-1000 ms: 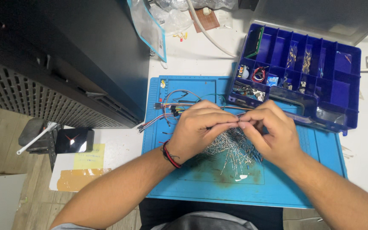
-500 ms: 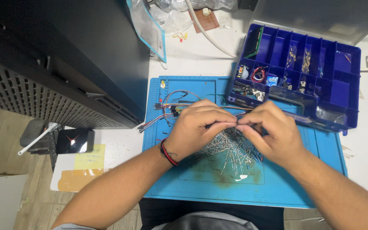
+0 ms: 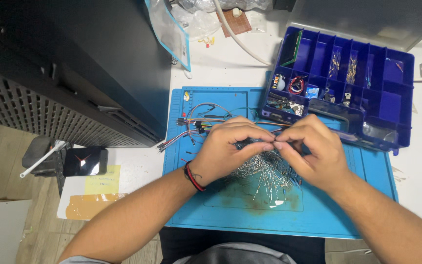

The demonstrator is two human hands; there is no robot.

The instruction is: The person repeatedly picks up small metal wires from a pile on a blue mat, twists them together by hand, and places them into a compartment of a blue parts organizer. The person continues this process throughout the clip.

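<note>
The left hand (image 3: 228,149) and right hand (image 3: 311,151) have barely shifted, their pinched fingertips meeting a touch lower than a second ago, closer over the heap of metal pins (image 3: 264,171); whatever they pinch is too small to tell.

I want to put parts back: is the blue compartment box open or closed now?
Open. The blue compartment box shows its dividers and small parts from above, and its clear lid is swung back behind it.

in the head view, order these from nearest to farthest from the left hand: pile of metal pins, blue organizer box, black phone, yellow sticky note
1. pile of metal pins, just under the left hand.
2. blue organizer box, up right.
3. black phone and yellow sticky note, far left; too close to call.
</note>
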